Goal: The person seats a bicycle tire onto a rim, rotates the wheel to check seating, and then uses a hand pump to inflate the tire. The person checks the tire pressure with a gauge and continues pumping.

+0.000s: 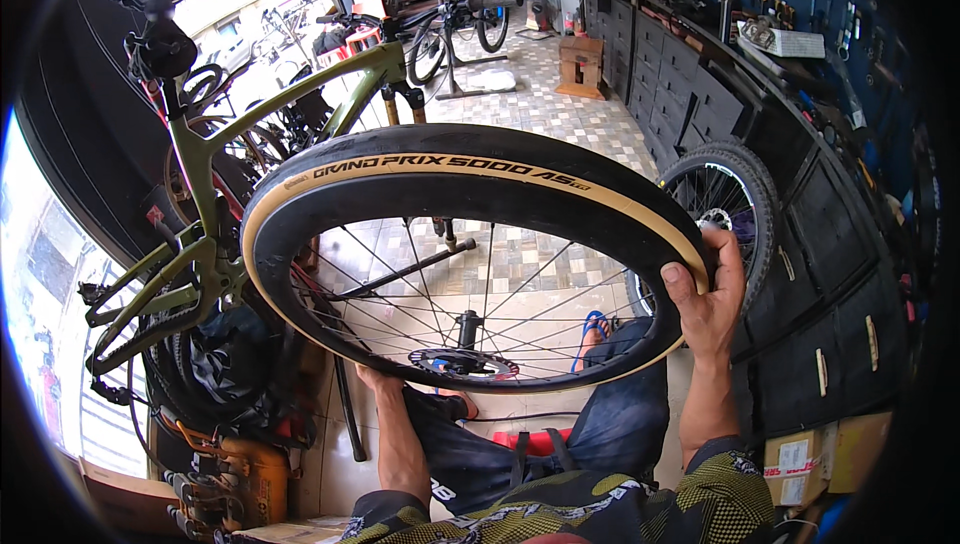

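Observation:
A bicycle wheel (480,201) with a deep black rim is held tilted above my lap. Its black tyre has a tan sidewall with dark printing. Thin black spokes run to a black hub (467,328), and a brake disc (487,369) sits at the hub's lower side. My right hand (712,289) grips the wheel at its right edge, with the thumb on the sidewall and the fingers wrapped around the tread. Under the near left edge, my left hand (380,381) supports the wheel; its fingers are mostly hidden beneath the rim.
An olive bicycle frame (245,124) stands close on the left. Below it is an orange machine (255,479), probably a compressor. Dark drawer cabinets (650,64) line the right side, with another wheel (770,204) leaning there. A cardboard box (800,464) lies at lower right.

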`<control>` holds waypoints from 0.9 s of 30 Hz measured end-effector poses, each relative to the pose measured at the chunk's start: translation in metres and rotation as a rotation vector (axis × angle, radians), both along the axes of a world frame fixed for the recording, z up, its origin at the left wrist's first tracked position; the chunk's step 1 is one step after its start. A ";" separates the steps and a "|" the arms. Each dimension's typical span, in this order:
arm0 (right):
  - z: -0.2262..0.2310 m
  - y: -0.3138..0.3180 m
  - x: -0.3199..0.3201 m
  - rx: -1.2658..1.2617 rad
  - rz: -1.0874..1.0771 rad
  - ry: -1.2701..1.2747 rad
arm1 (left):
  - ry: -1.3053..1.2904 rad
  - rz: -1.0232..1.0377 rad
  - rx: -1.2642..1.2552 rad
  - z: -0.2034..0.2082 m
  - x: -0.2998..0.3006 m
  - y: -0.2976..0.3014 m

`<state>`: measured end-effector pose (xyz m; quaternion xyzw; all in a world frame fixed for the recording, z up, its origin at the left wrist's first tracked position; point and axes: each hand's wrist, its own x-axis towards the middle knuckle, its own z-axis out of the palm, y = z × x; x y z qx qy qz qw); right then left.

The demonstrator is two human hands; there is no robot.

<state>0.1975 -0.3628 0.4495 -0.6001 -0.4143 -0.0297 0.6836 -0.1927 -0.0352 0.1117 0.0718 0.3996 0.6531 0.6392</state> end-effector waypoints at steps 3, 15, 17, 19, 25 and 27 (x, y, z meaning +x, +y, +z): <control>0.002 0.002 -0.002 -0.005 -0.018 -0.024 | 0.017 0.002 -0.001 -0.001 -0.001 0.001; 0.009 0.006 -0.007 -0.030 -0.064 -0.045 | -0.043 -0.054 -0.023 -0.004 -0.002 0.002; 0.010 0.006 -0.007 -0.028 -0.070 -0.055 | -0.051 -0.056 -0.033 -0.002 -0.002 0.001; 0.009 0.008 -0.008 -0.015 -0.073 -0.063 | -0.043 -0.049 -0.053 0.000 -0.002 0.001; 0.014 0.009 -0.002 -0.029 -0.101 -0.067 | 0.062 -0.023 0.019 -0.001 -0.004 -0.001; 0.015 0.010 0.003 -0.028 -0.092 -0.056 | 0.121 -0.060 0.064 -0.004 -0.010 -0.005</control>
